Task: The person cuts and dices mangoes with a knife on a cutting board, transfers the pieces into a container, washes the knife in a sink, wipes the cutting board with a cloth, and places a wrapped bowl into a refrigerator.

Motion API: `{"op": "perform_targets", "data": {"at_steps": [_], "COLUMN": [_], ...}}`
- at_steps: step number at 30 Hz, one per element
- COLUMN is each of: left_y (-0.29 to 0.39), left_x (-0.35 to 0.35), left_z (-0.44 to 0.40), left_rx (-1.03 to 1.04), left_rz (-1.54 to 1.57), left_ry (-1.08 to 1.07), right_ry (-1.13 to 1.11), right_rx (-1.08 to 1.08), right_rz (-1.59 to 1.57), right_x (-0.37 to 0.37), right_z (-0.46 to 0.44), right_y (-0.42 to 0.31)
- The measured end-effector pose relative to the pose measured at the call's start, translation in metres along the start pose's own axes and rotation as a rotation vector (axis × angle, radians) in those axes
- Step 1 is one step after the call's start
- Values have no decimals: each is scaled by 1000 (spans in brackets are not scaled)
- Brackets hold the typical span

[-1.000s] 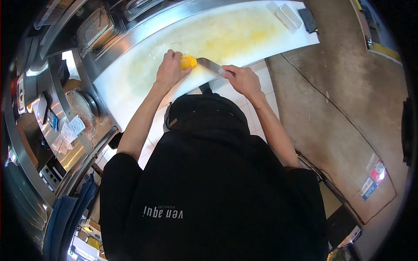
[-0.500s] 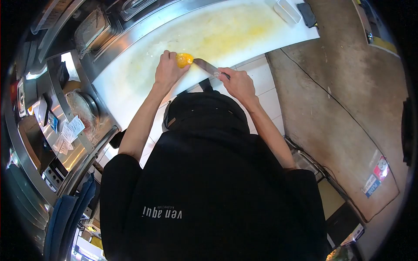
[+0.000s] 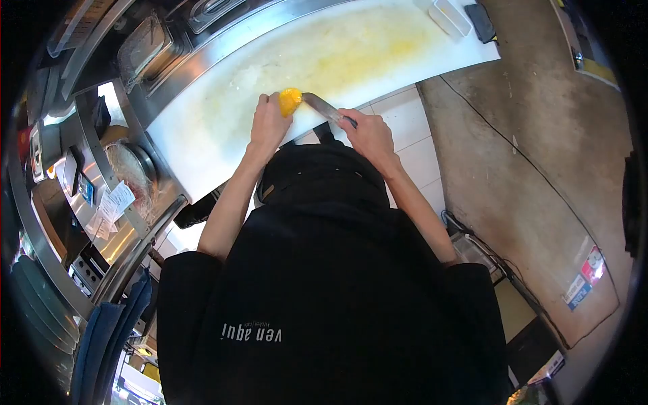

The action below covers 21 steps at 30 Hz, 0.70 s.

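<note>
Over the near part of the white cutting board [image 3: 202,152], my left hand [image 3: 270,125] is closed on a yellow-orange piece of food [image 3: 291,101]. The food looks like fruit, and its far side shows beyond my fingers. My right hand [image 3: 369,137] grips the dark handle of a knife [image 3: 322,107]. The blade points up and left, and its tip is beside the right side of the food. Whether the tip touches the food I cannot tell. Yellow stains spread over the board's surface.
A clear plastic container [image 3: 450,18] and a dark flat object [image 3: 480,23] lie at the board's far right end. Metal pans [image 3: 150,52] stand beyond its left side. Paper slips [image 3: 116,202] lie on the steel counter at left. A cable [image 3: 526,158] crosses the floor at right.
My left hand has shifted slightly right and toward me, and the yellow-orange food has turned more upright. The knife and my right hand have moved slightly left and lower since the first frame.
</note>
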<state>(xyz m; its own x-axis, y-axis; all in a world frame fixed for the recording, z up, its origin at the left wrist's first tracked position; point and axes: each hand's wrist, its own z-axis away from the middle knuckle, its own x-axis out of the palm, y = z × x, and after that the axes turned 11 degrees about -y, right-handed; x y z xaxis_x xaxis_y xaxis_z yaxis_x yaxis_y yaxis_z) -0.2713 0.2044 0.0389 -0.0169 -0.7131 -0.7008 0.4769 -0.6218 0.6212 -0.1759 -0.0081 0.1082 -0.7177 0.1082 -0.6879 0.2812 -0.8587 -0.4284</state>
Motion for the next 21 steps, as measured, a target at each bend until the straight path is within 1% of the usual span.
{"op": "perform_targets", "data": {"at_steps": [7,10,12,13,15,16,17,18,19,21], "left_y": [6,17,26,19,-5,-16,-28,-23,-18,-5], "left_x": [8,0,-14,-10,3,7,12,7,4,0], "left_z": [4,2,-2,-6,-21,-26,-30,-31,-32,-24], "left_rx": [-67,-72,-264,-263,-353,-343,-343,-343,-332,-357], "left_rz": [25,24,102,93,329,321,467,613,603,1006], "left_ry": [62,88,-136,-137,-4,-2,-77,-155,-159,-132], "right_ry": [51,-7,13,15,12,24,-18,-60,-47,-49], "right_rx": [-50,-20,-82,-82,-122,-123,-118,-112,-109,-160], "right_rz": [-63,-98,-113,-121,-141,-148,-111,-74,-82,-18], "right_x": [14,13,16,16,11,3,-5,-12,-17,-23], "right_z": [4,2,-6,-8,-12,-13,-13,-12,-12,-13], "right_y": [2,6,9,9,9,6,2,-1,-2,-4]}}
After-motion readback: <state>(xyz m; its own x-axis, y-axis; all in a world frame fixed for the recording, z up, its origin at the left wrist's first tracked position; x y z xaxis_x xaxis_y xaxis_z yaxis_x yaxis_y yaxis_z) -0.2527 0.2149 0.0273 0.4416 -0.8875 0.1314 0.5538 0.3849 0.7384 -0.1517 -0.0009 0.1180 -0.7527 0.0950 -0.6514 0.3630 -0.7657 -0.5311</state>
